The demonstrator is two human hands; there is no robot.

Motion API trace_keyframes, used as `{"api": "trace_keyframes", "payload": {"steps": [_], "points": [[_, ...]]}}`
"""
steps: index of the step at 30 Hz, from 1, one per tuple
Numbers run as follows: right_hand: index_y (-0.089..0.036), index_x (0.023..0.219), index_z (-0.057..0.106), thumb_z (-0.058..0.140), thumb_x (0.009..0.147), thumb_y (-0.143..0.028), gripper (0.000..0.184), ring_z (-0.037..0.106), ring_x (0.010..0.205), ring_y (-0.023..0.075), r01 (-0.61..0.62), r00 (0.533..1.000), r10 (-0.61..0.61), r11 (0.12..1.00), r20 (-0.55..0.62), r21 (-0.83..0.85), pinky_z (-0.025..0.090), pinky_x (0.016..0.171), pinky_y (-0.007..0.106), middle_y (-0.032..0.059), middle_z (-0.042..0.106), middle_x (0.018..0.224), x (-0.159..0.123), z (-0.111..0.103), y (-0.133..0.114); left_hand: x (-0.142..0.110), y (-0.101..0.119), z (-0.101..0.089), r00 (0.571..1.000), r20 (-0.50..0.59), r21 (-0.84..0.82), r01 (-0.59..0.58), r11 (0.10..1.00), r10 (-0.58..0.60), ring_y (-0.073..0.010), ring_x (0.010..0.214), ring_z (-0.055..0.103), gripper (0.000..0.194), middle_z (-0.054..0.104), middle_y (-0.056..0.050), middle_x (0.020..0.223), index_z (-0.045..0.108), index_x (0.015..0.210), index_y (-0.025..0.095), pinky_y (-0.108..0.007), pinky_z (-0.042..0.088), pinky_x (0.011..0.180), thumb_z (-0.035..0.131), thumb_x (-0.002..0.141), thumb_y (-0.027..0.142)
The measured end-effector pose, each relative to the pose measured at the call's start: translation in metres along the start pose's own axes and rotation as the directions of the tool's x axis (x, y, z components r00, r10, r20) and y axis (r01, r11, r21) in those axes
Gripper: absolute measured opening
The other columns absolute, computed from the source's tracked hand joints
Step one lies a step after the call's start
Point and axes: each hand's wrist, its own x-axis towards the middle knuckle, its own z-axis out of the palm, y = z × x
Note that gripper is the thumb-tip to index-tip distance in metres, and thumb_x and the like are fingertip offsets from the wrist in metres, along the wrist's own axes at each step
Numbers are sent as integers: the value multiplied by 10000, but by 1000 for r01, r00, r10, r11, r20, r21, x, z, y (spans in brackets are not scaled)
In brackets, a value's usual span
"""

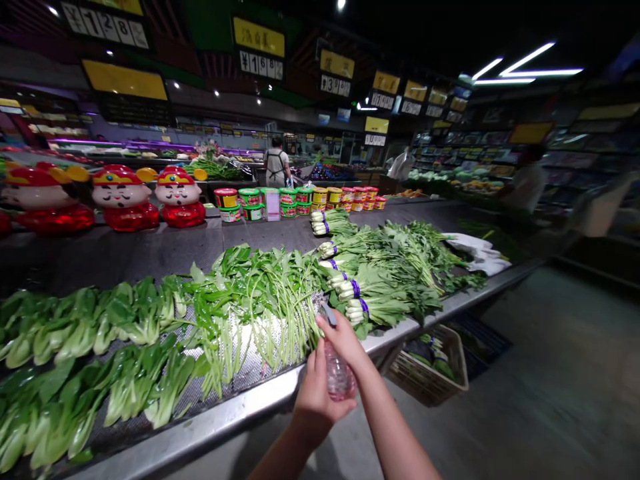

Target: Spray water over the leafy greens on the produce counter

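A clear pinkish spray bottle [340, 375] with a grey spray head [328, 314] is held between my two hands, in front of the display's metal edge. My left hand [315, 395] wraps the bottle's body from the left and below. Higher up, my right hand [345, 339] closes round the neck and spray head. Beyond the nozzle lie loose leafy stems [280, 320] on a perforated surface. To their right are green bunches [385, 283] bound with purple bands. Wet bok choy [120, 320] spreads across the left side in two rows.
Along the back stand red figurines [180, 197] and stacked tubs [295, 200]. A white glove or cloth [480, 253] lies at the right end. The metal edge [225, 417] runs before me; a crate [430, 367] of vegetables sits below. A person [277, 163] stands far back.
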Motion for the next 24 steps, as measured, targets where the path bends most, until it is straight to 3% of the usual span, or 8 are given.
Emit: {"api": "trace_keyframes", "payload": {"steps": [8, 15, 24], "points": [[-160, 781, 560, 427, 868, -476, 354, 534, 678, 169, 7, 1000, -9, 998, -27, -58, 411, 652, 281, 34, 576, 730, 6, -2, -4, 10, -4, 4, 998, -39, 5, -39, 999, 39, -330, 1302, 348, 1043, 337, -198, 1388, 157, 1400, 83, -421, 318, 1089, 688, 521, 260], [-163, 767, 548, 441, 863, -459, 329, 528, 658, 167, -31, 999, 28, 996, -28, -88, 396, 638, 280, 29, 567, 707, 12, 6, 8, 11, -14, 7, 999, -25, -3, -42, 999, 42, -320, 1289, 378, 1021, 364, -186, 1375, 133, 1411, 103, -423, 351, 1069, 678, 569, 300], [-157, 866, 601, 513, 820, -469, 327, 561, 729, 176, -36, 999, 35, 999, -23, -25, 425, 677, 283, 32, 611, 778, 21, 2, 11, 24, -25, 10, 993, -76, 3, -90, 996, 90, -318, 1290, 369, 1029, 356, -169, 1378, 138, 1405, 131, -449, 314, 1092, 688, 542, 225]]}}
